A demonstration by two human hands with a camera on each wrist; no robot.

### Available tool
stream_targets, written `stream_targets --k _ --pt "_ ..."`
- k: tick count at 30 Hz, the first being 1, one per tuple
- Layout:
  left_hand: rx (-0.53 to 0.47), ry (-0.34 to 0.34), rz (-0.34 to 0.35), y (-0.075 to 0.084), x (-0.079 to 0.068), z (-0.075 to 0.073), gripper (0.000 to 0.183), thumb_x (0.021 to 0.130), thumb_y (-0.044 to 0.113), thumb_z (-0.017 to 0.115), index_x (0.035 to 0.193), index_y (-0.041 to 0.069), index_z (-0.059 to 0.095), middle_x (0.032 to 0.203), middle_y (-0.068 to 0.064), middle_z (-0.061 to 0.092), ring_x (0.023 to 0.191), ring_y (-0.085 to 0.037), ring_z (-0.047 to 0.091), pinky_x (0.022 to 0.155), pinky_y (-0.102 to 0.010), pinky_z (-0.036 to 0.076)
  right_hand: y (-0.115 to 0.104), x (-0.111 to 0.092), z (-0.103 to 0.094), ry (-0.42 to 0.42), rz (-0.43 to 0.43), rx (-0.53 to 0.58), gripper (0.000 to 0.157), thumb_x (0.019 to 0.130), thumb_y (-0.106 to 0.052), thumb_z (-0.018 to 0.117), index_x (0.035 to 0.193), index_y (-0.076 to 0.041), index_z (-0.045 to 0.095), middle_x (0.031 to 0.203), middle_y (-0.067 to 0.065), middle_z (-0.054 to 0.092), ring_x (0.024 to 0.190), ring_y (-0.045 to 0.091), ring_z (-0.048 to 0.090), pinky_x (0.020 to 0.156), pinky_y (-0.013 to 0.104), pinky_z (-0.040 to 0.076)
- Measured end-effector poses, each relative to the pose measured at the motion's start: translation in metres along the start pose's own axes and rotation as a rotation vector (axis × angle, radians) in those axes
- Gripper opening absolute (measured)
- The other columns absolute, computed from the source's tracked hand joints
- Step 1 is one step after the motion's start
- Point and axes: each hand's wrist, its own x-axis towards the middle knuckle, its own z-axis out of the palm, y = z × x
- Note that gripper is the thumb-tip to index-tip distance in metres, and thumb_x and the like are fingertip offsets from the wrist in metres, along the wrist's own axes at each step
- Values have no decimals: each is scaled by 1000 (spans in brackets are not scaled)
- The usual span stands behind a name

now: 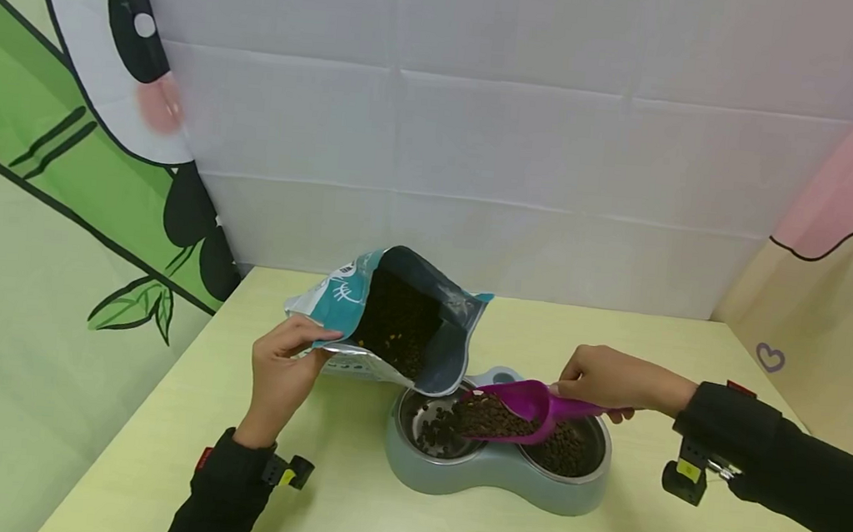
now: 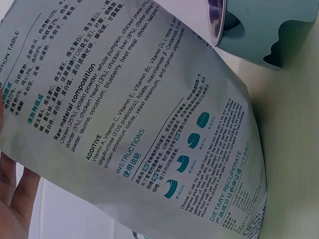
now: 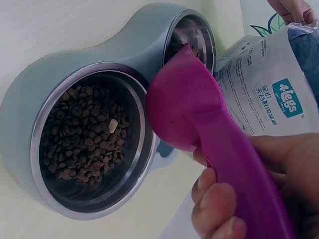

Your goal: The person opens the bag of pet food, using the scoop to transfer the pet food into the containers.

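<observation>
My left hand [image 1: 289,372] pinches the rim of an opened pet food bag [image 1: 345,293], tilted with its mouth toward the right and dark kibble inside. In my right hand [image 1: 601,380] is the handle of a purple scoop [image 1: 536,400], loaded with brown kibble [image 1: 493,417]. The scoop's front lies over the left bowl of a grey-blue double pet feeder [image 1: 447,476]; a few pieces sit in that bowl. Kibble [image 3: 87,134] covers the bottom of the right steel bowl [image 3: 42,174], with one pale piece on top. The bag's printed side fills the left wrist view.
The feeder stands on a pale yellow table [image 1: 347,510]. A white cloth backdrop [image 1: 503,155] rises behind the table's far edge, with cartoon-printed panels [image 1: 29,352] at the left and right. Each wrist carries a small camera [image 1: 684,478].
</observation>
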Motion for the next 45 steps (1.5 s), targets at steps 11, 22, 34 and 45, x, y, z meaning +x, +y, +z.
stream_targets --k 11,22,34,45 --pt "-8 -11 -3 4 -1 -8 19 73 -25 64 84 -11 70 77 -17 61 78 -5 55 76 -16 50 -23 -3 0 -20 71 -31 16 93 -22 61 89 -14 73 58 -1 55 37 8 41 37 18 36" --pt "-50 -31 25 32 -1 -19 13 87 -3 65 84 -15 68 77 -17 61 79 -3 54 78 -15 49 -48 -3 6 -52 98 -73 20 94 -22 60 77 -15 68 56 -3 50 38 8 40 37 18 36" --pt "-39 -54 0 -1 -8 -29 6 83 -6 67 86 -10 71 79 -17 62 80 -5 56 78 -18 51 -74 1 14 -33 127 -190 17 92 -21 63 77 -14 67 58 -1 53 38 9 41 37 19 38" --pt "-55 -51 25 32 -2 -29 7 85 -9 63 84 -14 68 77 -18 61 80 -4 55 78 -16 50 -97 3 9 13 119 -348 29 92 -22 62 64 -15 64 51 -5 40 39 11 44 38 21 33"
